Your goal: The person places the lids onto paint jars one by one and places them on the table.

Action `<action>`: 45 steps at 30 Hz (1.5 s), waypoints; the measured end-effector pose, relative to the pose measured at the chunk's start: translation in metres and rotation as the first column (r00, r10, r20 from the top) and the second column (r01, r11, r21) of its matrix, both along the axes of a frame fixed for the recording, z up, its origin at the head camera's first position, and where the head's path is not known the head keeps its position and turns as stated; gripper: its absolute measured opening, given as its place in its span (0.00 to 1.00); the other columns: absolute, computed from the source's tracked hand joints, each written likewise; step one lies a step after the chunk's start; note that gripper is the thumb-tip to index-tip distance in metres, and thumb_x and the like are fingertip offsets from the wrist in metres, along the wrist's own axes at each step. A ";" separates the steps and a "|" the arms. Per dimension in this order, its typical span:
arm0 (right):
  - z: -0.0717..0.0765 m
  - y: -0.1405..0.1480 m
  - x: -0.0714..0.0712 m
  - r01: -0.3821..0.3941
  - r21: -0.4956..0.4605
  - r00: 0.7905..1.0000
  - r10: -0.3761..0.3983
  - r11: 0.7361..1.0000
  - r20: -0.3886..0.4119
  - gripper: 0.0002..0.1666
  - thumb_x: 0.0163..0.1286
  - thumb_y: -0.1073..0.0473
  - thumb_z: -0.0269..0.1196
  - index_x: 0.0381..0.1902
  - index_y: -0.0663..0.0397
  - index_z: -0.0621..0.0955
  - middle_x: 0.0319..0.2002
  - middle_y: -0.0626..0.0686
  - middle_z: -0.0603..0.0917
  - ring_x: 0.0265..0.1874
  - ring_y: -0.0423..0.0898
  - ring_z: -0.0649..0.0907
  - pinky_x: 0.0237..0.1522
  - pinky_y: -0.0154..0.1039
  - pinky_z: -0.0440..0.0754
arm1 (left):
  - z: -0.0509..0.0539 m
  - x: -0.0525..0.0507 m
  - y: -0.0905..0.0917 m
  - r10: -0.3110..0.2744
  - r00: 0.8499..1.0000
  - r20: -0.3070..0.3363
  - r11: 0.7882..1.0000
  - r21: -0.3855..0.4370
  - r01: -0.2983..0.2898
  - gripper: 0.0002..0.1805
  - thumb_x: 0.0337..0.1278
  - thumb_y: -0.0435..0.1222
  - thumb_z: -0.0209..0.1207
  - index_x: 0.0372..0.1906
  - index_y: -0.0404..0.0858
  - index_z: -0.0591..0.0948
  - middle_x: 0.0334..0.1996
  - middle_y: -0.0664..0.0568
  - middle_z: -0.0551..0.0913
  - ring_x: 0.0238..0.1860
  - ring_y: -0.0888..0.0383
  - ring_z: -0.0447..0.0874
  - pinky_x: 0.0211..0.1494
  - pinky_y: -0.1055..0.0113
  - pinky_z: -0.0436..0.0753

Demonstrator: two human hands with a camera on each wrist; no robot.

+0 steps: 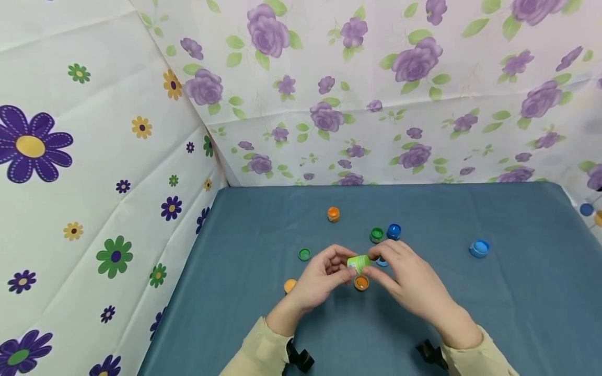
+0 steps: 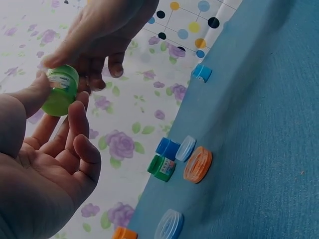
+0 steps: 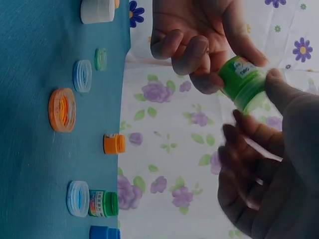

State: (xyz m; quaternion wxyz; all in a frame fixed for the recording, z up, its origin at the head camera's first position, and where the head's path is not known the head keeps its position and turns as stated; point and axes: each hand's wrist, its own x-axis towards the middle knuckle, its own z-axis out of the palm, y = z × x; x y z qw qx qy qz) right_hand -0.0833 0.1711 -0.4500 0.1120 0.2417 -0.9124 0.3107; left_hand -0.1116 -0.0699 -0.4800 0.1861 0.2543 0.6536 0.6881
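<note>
Ideally, twist gently: the left hand [image 1: 320, 277] pinches the green jar [image 1: 358, 263], the right hand [image 1: 416, 279] its lid [image 3: 250, 93], above the bench [image 1: 531, 303]. A more upright jar should spill less onto the orange lid [image 1: 361, 283] below; the dark blue jar [image 1: 394, 232], farther off, looks safely clear.

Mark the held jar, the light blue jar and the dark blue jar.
Held jar [image 1: 358, 263]: head view, middle of its side.
Light blue jar [image 2: 202, 73]: left wrist view, its side.
Dark blue jar [image 2: 168, 149]: left wrist view, its side.
</note>
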 end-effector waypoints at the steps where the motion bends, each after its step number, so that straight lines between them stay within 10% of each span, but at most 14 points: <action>1: 0.000 -0.001 0.000 0.021 0.011 1.000 -0.021 1.000 0.013 0.08 0.78 0.45 0.68 0.46 0.38 0.85 0.47 0.40 0.83 0.47 0.42 0.82 0.45 0.46 0.84 | 0.000 0.000 0.001 -0.005 1.000 0.001 1.000 0.003 0.005 0.16 0.80 0.31 0.60 0.64 0.30 0.77 0.46 0.47 0.85 0.37 0.59 0.82 0.43 0.65 0.82; 7: -0.001 0.000 0.000 0.095 0.013 0.993 -0.096 0.995 0.064 0.18 0.87 0.45 0.57 0.32 0.34 0.84 0.29 0.36 0.77 0.31 0.38 0.76 0.32 0.41 0.75 | 0.002 0.002 0.004 -0.036 0.999 0.020 0.999 0.001 0.036 0.18 0.78 0.30 0.62 0.65 0.31 0.78 0.48 0.48 0.86 0.40 0.58 0.83 0.44 0.68 0.82; 11: 0.000 0.007 0.000 0.076 -0.062 0.995 -0.071 0.995 0.075 0.08 0.84 0.46 0.61 0.50 0.34 0.86 0.39 0.37 0.82 0.35 0.36 0.79 0.35 0.42 0.79 | 0.002 0.001 0.005 -0.024 1.000 0.015 1.000 -0.003 0.024 0.17 0.80 0.33 0.60 0.66 0.31 0.78 0.48 0.45 0.86 0.39 0.53 0.83 0.45 0.65 0.84; 17: -0.002 0.013 -0.002 -0.108 -0.075 0.992 0.103 0.991 -0.074 0.35 0.72 0.55 0.75 0.74 0.37 0.77 0.61 0.42 0.81 0.51 0.40 0.83 0.48 0.44 0.85 | 0.002 -0.003 0.004 0.008 1.000 0.018 1.000 -0.007 -0.008 0.19 0.85 0.37 0.55 0.68 0.30 0.77 0.48 0.40 0.86 0.36 0.57 0.82 0.44 0.65 0.83; 28: -0.003 0.001 -0.008 -0.033 -0.007 0.997 0.032 0.999 -0.075 0.12 0.76 0.47 0.70 0.52 0.38 0.81 0.47 0.38 0.81 0.47 0.38 0.80 0.46 0.43 0.83 | 0.007 -0.007 0.006 0.014 1.000 -0.024 1.000 -0.005 -0.014 0.18 0.78 0.30 0.62 0.66 0.29 0.80 0.47 0.42 0.87 0.37 0.57 0.83 0.41 0.68 0.83; 31: -0.004 -0.003 -0.007 0.020 0.009 0.998 -0.019 1.000 -0.058 0.06 0.81 0.47 0.65 0.44 0.38 0.80 0.40 0.37 0.79 0.41 0.37 0.77 0.40 0.42 0.80 | 0.008 -0.007 0.008 0.019 0.999 -0.046 1.000 0.005 -0.019 0.18 0.75 0.29 0.64 0.64 0.30 0.80 0.46 0.40 0.87 0.38 0.42 0.84 0.40 0.69 0.82; 36: -0.003 -0.007 -0.006 0.110 0.017 0.993 -0.110 0.994 -0.043 0.15 0.84 0.46 0.61 0.32 0.36 0.78 0.33 0.37 0.76 0.33 0.38 0.73 0.33 0.39 0.74 | 0.009 -0.006 0.013 0.016 0.998 -0.060 1.000 0.017 -0.015 0.18 0.73 0.28 0.66 0.64 0.31 0.80 0.43 0.36 0.85 0.37 0.44 0.84 0.37 0.69 0.80; 41: -0.004 0.000 -0.006 0.080 -0.028 0.995 -0.082 0.996 -0.060 0.07 0.81 0.47 0.65 0.51 0.37 0.85 0.44 0.41 0.83 0.40 0.40 0.81 0.37 0.43 0.81 | 0.008 -0.005 0.012 0.005 1.000 -0.026 1.000 0.017 -0.005 0.17 0.78 0.31 0.62 0.65 0.31 0.79 0.43 0.42 0.86 0.37 0.48 0.83 0.40 0.68 0.82; 45: -0.005 0.007 -0.007 -0.046 -0.046 0.993 0.040 0.998 -0.110 0.26 0.76 0.51 0.71 0.69 0.35 0.81 0.59 0.41 0.81 0.53 0.42 0.82 0.47 0.46 0.84 | 0.008 -0.005 0.010 0.004 1.000 0.016 0.999 0.045 -0.005 0.17 0.81 0.32 0.59 0.66 0.28 0.77 0.45 0.49 0.85 0.38 0.57 0.84 0.44 0.68 0.85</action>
